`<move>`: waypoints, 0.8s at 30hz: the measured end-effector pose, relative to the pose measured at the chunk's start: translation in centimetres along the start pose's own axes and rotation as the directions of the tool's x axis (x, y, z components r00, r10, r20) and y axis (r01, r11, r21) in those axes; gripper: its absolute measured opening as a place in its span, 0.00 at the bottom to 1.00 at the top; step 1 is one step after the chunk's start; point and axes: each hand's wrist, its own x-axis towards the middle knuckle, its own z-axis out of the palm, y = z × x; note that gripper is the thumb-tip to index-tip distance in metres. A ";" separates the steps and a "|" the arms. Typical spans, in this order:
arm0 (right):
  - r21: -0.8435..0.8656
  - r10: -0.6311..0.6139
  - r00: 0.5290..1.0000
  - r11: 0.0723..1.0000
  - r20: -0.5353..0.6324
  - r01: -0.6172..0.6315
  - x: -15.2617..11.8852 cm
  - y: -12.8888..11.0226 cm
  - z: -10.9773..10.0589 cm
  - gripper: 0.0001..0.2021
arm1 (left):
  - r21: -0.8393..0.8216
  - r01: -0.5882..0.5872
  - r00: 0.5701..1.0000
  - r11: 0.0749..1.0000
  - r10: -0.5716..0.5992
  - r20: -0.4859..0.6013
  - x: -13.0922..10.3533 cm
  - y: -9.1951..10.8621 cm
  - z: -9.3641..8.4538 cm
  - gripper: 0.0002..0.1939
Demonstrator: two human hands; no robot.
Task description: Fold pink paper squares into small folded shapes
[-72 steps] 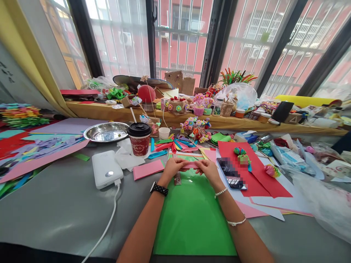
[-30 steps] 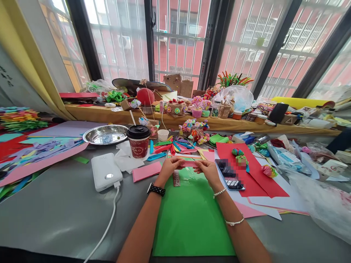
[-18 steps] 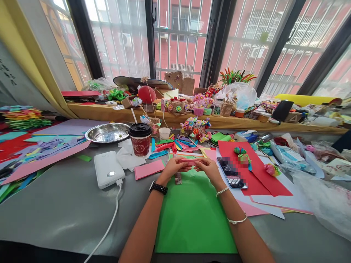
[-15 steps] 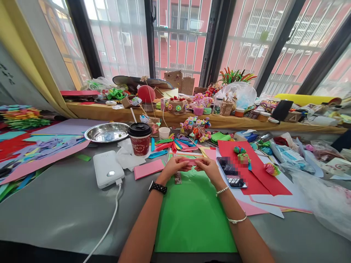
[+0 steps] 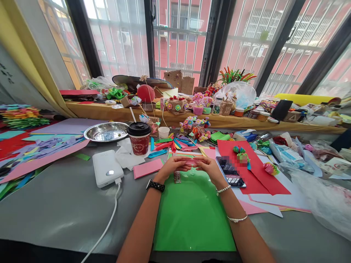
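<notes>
A small strip of pink paper (image 5: 190, 162) is pinched between both hands, mostly covered by the fingers. My left hand (image 5: 175, 165) closes on its left end, and my right hand (image 5: 206, 166) grips the right end, with the fingertips nearly meeting. Both hands hover over the far part of a green sheet (image 5: 196, 215) lying flat in front of me. A small patterned piece (image 5: 177, 177) lies on that sheet just below my left hand. To the left rests a stack of pink paper (image 5: 148, 168).
A white power bank (image 5: 107, 168) with a cable and a lidded cup (image 5: 139, 138) stand to the left. Folded coloured strips (image 5: 175, 143) lie beyond my hands. On the right are a phone (image 5: 231, 172), red paper (image 5: 263, 179) and a plastic bag (image 5: 323, 204). A metal dish (image 5: 106, 132) sits farther back.
My fingers have drawn over the pink paper, so less of it shows now. The right fingers have straightened toward the left ones. Nothing on the table has moved.
</notes>
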 end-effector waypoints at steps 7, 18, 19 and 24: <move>-0.075 -0.034 0.999 0.997 0.011 0.035 -0.2 -0.2 0.4 0.11 | 0.070 -0.024 0.996 0.997 0.030 -0.087 0.2 -0.2 0.2 0.18; -0.031 0.014 0.999 0.999 -0.034 -0.015 -0.1 -0.3 0.4 0.14 | 0.154 -0.150 0.983 0.977 0.164 -0.084 0.5 -0.5 0.3 0.18; -0.044 0.005 0.999 0.999 -0.037 -0.007 0.0 -0.2 0.3 0.14 | 0.177 -0.158 0.981 0.971 0.175 -0.086 0.5 -0.5 0.3 0.17; -0.121 -0.073 0.993 0.991 -0.091 0.062 0.3 0.2 0.1 0.13 | 0.315 -0.129 0.965 0.940 0.192 -0.179 0.5 -0.4 0.5 0.15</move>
